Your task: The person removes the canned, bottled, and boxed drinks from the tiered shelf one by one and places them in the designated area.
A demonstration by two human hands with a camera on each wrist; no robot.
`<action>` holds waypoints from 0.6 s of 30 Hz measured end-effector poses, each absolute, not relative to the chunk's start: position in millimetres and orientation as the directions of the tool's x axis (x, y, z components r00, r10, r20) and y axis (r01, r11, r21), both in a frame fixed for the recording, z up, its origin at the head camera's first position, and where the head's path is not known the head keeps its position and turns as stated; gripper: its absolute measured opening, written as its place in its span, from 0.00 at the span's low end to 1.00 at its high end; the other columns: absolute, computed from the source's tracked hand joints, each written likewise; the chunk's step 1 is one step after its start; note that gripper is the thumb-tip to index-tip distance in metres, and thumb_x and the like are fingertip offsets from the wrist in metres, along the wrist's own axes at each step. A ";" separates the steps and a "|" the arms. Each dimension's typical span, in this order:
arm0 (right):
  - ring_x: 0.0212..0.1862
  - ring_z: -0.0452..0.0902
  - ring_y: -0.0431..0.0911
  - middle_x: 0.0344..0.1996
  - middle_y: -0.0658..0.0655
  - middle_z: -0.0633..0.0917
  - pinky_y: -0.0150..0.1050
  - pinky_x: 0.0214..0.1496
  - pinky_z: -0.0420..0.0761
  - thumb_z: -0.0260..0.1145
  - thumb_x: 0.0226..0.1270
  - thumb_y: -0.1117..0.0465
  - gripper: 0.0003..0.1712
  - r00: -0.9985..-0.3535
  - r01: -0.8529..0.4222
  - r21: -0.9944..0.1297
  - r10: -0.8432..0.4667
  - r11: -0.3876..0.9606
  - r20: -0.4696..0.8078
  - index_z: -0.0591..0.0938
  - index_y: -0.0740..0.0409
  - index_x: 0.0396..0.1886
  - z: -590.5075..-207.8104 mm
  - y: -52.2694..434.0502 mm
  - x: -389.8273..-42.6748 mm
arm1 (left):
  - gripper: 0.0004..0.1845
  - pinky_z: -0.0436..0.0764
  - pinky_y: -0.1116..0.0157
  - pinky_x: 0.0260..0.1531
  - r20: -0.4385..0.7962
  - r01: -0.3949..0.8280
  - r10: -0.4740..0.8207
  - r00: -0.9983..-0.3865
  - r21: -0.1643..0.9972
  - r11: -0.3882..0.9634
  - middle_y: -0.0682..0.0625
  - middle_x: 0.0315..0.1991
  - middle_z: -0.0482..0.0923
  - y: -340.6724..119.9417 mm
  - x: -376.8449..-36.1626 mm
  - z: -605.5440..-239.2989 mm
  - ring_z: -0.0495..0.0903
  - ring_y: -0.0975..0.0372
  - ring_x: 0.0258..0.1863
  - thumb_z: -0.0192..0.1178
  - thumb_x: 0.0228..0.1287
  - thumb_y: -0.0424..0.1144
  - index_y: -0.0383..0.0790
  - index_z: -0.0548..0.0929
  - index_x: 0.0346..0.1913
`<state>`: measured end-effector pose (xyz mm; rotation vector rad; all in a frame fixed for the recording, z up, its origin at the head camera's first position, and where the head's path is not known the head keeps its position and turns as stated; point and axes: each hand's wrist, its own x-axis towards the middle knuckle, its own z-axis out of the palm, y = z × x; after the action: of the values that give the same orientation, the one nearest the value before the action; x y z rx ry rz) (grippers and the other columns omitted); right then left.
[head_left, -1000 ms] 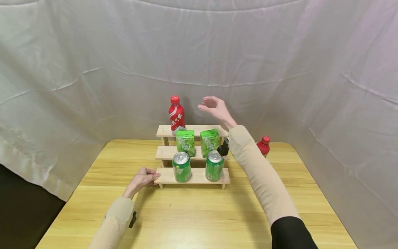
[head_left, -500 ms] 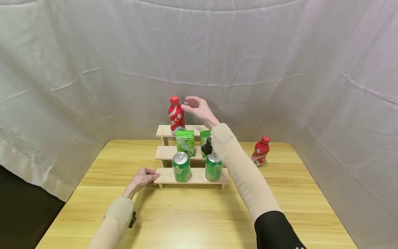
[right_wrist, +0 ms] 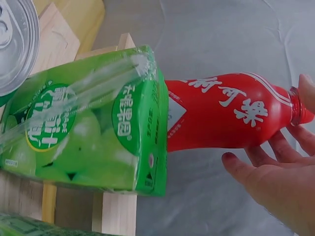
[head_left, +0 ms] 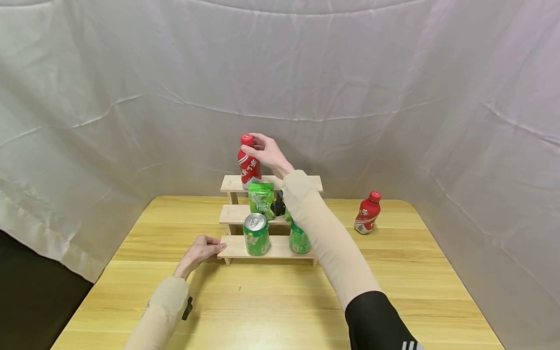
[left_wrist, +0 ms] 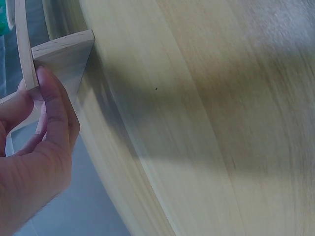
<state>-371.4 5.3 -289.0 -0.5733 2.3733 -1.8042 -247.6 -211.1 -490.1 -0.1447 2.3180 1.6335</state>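
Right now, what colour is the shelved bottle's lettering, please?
White lettering, clearest in the right wrist view.

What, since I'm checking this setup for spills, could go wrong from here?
The red bottle on the top tier stands tall, and the right hand grips it high up, so a nudge might tip it. In the head view the right sleeve crosses in front of the right green can and could knock it. The left hand pinches the wooden stand; a tug could shift everything on it.

Shelf (head_left: 280, 248) partly behind the right sleeve (head_left: 328, 238); right green carton (head_left: 287, 216) mostly so
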 end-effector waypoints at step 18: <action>0.46 0.75 0.47 0.45 0.58 0.80 0.41 0.50 0.79 0.63 0.58 0.56 0.20 -0.927 -0.276 -0.917 -0.334 0.288 0.174 0.75 0.56 0.50 -284.7 0.7 -366.1 | 0.19 0.84 0.63 0.38 -0.273 -0.220 0.126 -0.954 0.920 0.325 0.39 0.33 0.78 -213.3 -248.0 -491.2 0.80 0.62 0.29 0.55 0.60 0.32 0.18 0.69 0.47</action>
<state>-366.1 0.7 -284.7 -0.5870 2.4792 -1.7490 -248.0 -213.3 -491.2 -0.0842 2.2994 1.6677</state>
